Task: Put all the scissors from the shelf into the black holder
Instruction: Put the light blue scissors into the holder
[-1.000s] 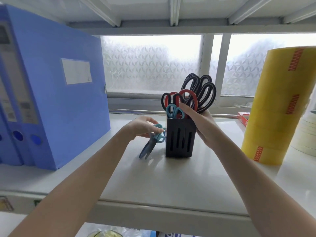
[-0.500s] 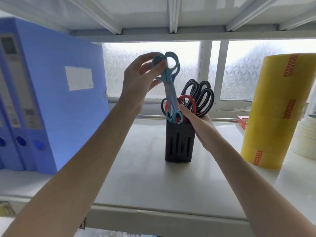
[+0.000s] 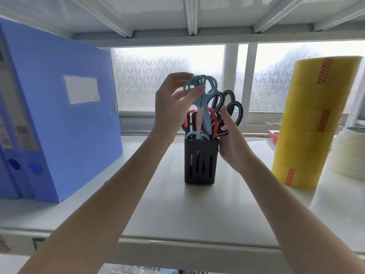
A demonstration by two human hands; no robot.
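Left hand (image 3: 173, 103): thumb and fingers pinching the handle loops of the teal scissors (image 3: 200, 95), blades pointing straight down.
Teal scissors: tips dipping into the mouth of the black holder (image 3: 200, 161), between the handles already there.
Right hand (image 3: 230, 143): fingers curled round the holder's right side, thumb up against the black scissors (image 3: 230, 107).
Black holder: upright mid-shelf, slotted walls; inside it red-handled scissors (image 3: 214, 119), black scissors leaning right, and a small teal pair (image 3: 196, 136) at the near rim.
Shelf (image 3: 177, 210): blue file box (image 3: 59, 119) on the left, yellow tape stack (image 3: 314, 123) on the right, pale tape rolls (image 3: 349, 153) beyond it.
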